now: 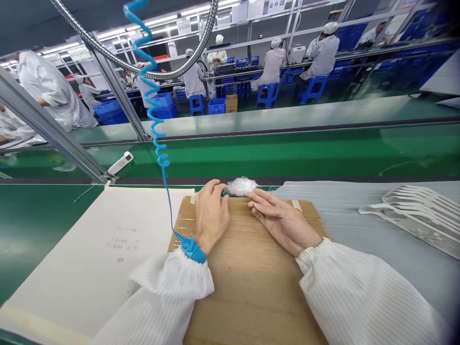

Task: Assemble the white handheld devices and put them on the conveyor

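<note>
Inspection reading, taken remotely from the head camera. The left hand [212,215] is curved, with its fingers [215,188] against the left side of a wad of clear plastic [241,187]. I cannot confirm a firm hold. The right hand [283,221] is open and nearly flat, palm down, its fingertips [253,195] at the wad's lower right edge. I cannot tell whether anything is wrapped inside the plastic.

The wad sits at the far edge of a cardboard sheet [251,287], between the two hands. Both hands are over that sheet, and white striped sleeves [168,287] cover both forearms. A blue wrist strap [192,250] is on the left wrist, with a coiled blue cord [153,105] rising from it.

A white paper sheet [89,254] lies left of the cardboard on a green workbench [36,225]. Stacked white plastic pieces [413,215] lie to the right on a pale foam sheet [341,215]. A co-worker [273,64] sits in the background near blue crates [163,108].
</note>
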`<state>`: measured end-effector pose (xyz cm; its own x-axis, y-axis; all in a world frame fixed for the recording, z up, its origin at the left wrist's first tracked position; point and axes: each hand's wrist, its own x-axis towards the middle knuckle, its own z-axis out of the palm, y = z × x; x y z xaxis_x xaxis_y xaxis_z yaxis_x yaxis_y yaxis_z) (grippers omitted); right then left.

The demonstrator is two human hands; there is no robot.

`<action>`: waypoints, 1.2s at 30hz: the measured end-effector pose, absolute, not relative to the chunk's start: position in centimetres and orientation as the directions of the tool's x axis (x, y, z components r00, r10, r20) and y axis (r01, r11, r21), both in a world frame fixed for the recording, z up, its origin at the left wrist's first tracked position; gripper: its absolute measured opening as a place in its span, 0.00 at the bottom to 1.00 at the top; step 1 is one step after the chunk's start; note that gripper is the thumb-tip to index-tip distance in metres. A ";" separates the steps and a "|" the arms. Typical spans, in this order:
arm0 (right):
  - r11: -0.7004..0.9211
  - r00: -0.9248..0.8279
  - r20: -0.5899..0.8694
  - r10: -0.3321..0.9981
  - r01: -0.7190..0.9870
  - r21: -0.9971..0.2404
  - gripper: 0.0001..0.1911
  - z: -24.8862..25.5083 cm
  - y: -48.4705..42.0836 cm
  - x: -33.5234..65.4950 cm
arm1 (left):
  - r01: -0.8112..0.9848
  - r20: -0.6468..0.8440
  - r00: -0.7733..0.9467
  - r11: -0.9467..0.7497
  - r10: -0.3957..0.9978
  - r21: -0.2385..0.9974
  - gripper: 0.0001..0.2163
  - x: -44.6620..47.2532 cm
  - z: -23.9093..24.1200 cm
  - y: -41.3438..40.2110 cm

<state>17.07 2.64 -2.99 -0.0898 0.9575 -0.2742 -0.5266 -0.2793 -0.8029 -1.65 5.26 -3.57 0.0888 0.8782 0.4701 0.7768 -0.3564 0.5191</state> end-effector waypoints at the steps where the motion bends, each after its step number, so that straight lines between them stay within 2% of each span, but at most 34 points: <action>1: -0.279 -0.089 -0.275 0.957 -0.528 -0.802 0.20 -3.0 2.6 17.0 | 0.780 0.461 0.056 -0.327 0.886 0.534 0.12 -1.7 -3.7 5.4; 5: -0.280 -0.099 -0.269 0.958 -0.525 -0.804 0.19 -2.9 2.6 17.0 | 0.772 0.414 0.017 -0.275 0.910 0.573 0.09 -2.0 -4.4 5.8; 13: -0.271 -0.093 -0.261 0.961 -0.512 -0.815 0.20 -3.4 2.8 17.1 | 0.777 0.386 0.011 -0.251 0.923 0.577 0.08 -2.0 -4.4 5.8; 36: -0.277 -0.123 -0.250 0.960 -0.507 -0.816 0.14 -3.1 2.8 17.1 | 0.775 0.383 0.012 -0.250 0.924 0.580 0.07 -2.0 -4.3 5.8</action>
